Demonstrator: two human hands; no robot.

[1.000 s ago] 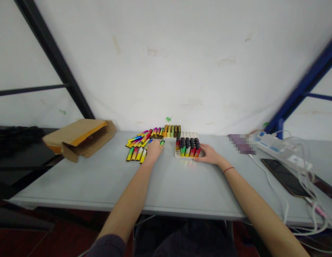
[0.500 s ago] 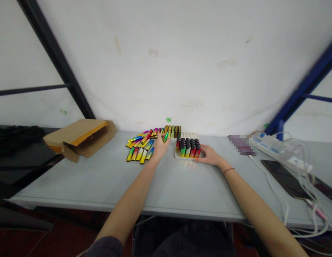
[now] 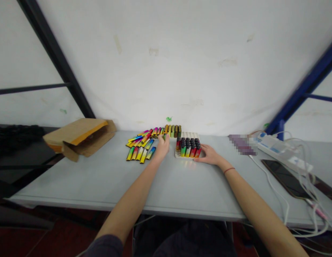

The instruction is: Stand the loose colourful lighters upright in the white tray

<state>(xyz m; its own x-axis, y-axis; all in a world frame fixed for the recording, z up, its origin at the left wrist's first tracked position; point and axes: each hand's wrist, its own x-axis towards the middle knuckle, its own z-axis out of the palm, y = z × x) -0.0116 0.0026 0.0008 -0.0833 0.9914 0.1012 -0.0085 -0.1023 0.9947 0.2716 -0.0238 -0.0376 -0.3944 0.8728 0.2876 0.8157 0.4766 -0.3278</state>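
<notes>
Clock set with twelve o'clock straight toward the wall (image 3: pixel 182 71). Far left on the tabletop (image 3: pixel 182 185), at nine o'clock from the left hand (image 3: pixel 162 147): a cardboard box (image 3: pixel 77 134), open end turned toward four o'clock. Next, just beside that hand, from eight to ten o'clock: loose lighters (image 3: pixel 139 154) lying flat in shiny colours, long axes of the lower ones pointing roughly toward one o'clock.

Then the left hand itself, fingers together around a greenish lighter (image 3: pixel 164 136); mostly covered, so cannot tell its exact tilt. Just beyond those fingertips, at one o'clock: gold-topped pieces (image 3: pixel 171 132) standing upright in a block; at three, a white rear tray (image 3: pixel 190 135).

At four o'clock from the left fingers, near but not touching: the front tray (image 3: pixel 177 155), packed with upright black-capped lighters (image 3: pixel 187 150), long axes vertical. At its near left corner, closer to the left hand than to the right: open slots (image 3: pixel 177 151).

At the front tray's three o'clock end: the right hand (image 3: pixel 211 156), touching, thumb and fingers spread apart around the near corner; cannot tell how firmly pressed. Farther right, well apart, between three and four o'clock: a dark phone (image 3: pixel 287 177) lying flat; at three, a white power strip (image 3: pixel 281 151).
</notes>
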